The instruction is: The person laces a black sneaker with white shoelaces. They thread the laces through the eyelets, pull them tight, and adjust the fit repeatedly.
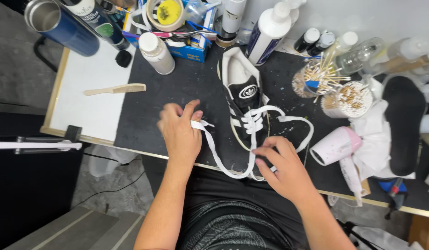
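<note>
- Two bare hands work at the near edge of a black mat (177,88) that covers most of a white-topped table (91,99).
- Left hand (179,132), near the mat's near edge: thumb and fingers pressed together, pinching one run of a flat white shoelace (219,157) and drawing it taut to the left.
- Right hand (281,166), at the near edge by the shoe's toe: fingertips pinching the lace where it meets the lowest eyelets.
- Black sneaker (244,99) with white stripes sits mid-mat, between the hands and beyond them. Its long axis runs near to far, toe toward the person, heel opening toward the far edge, tilted slightly left.
- Risk, as I judge it: uneven pulling could drag the lace out of an eyelet or twist it flat-side wrong; a hard tug might slide the shoe off the near edge.
- Right of the shoe: a pale pink hair dryer (337,148), and cups of cotton swabs (346,99).
- Far edge: white bottles (267,32).
</note>
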